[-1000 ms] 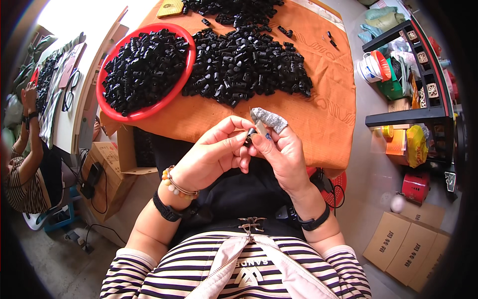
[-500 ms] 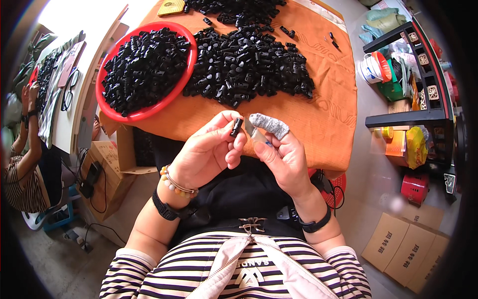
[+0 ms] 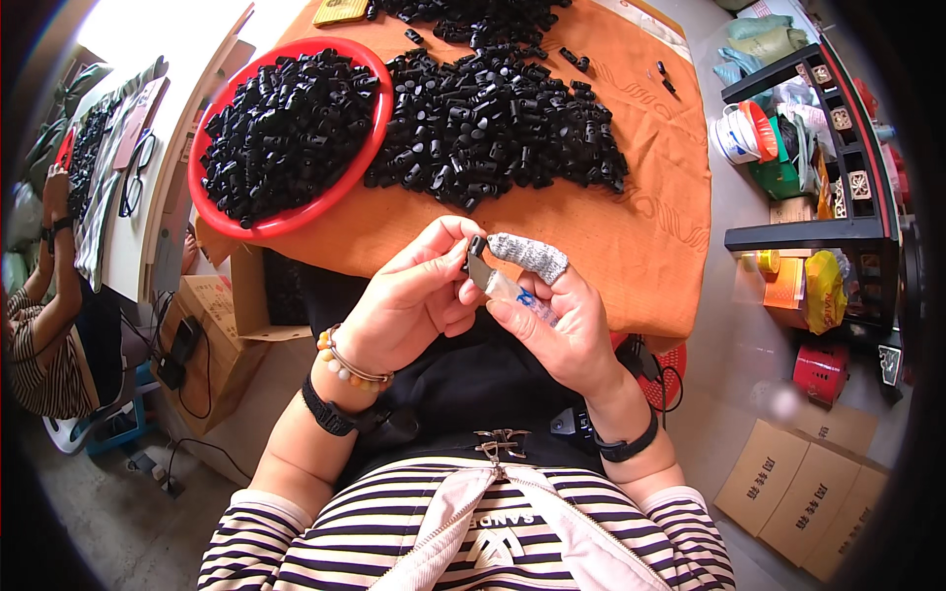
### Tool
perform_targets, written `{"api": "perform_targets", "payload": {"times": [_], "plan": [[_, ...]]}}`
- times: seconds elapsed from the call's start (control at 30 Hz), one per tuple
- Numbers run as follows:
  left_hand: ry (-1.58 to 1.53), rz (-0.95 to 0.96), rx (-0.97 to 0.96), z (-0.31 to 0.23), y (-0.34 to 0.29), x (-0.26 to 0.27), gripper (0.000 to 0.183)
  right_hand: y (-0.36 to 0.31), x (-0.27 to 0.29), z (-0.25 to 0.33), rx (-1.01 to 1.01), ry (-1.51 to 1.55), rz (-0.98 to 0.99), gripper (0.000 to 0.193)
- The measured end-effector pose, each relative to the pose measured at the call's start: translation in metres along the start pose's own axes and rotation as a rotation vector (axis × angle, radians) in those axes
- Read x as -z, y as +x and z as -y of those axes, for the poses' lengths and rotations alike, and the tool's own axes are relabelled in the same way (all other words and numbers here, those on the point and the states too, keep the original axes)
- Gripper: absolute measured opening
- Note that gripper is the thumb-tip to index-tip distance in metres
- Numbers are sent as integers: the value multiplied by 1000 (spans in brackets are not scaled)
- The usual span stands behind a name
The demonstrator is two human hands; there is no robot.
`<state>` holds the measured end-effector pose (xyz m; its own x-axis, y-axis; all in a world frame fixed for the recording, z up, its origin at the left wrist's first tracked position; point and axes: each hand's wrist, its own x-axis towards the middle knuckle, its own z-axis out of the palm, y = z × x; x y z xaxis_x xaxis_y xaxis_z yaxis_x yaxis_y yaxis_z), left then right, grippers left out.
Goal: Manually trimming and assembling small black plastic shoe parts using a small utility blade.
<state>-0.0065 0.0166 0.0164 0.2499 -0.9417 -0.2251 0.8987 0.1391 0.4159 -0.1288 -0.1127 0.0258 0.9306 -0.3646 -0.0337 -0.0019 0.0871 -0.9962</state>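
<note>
The left hand point(image 3: 414, 288) pinches a small black part point(image 3: 474, 249) while the right hand point(image 3: 564, 323) pinches a knife point(image 3: 520, 295) close to it, beside the orange-covered bench point(image 3: 650, 256).

The gap that showed half a second ago between the blade point(image 3: 480, 272) and the black piece point(image 3: 475, 246) in the left hand point(image 3: 422, 281) is gone; the right hand point(image 3: 560, 323) now has the blade overlapping the piece, hiding part of it.
</note>
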Motion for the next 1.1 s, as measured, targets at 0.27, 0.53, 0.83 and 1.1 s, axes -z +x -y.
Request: {"api": "perform_targets", "payload": {"times": [0.27,0.53,0.83,1.1], "plan": [[49,60,-23,-2,-2,2,16,-2,0,3,10,-72,-8,37],[46,16,-21,0,-3,-4,16,-5,-2,6,61,-155,-54,37],[47,-42,28,1,-6,-8,16,-5,-4,5,126,-135,-51,38],[55,-42,19,0,-6,-9,17,-4,-4,10,76,-146,-35,37]]}}
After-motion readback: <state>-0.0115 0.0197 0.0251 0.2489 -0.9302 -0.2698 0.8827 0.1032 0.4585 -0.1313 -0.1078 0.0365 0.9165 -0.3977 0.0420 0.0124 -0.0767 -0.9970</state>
